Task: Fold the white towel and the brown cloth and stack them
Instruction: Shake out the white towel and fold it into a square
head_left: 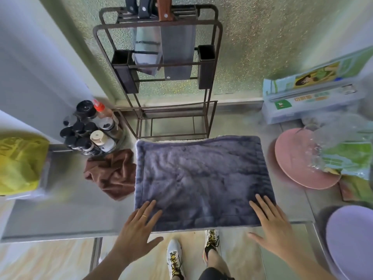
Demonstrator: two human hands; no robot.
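Note:
A fluffy towel (pixel 199 178) lies flat on the steel counter, its grey-blue side up and a strip of white showing along its far edge. My left hand (pixel 139 229) rests flat with spread fingers on its near left corner. My right hand (pixel 270 223) lies flat on its near right corner. The brown cloth (pixel 113 174) sits crumpled in a heap just left of the towel, touching its left edge.
A dark knife rack (pixel 161 77) stands behind the towel. Spice bottles (pixel 90 128) cluster at the back left, a yellow cloth (pixel 20 164) lies far left. A pink plate (pixel 298 158), plastic-wrapped greens (pixel 347 156), wrap boxes (pixel 310 98) and a purple plate (pixel 353 239) fill the right.

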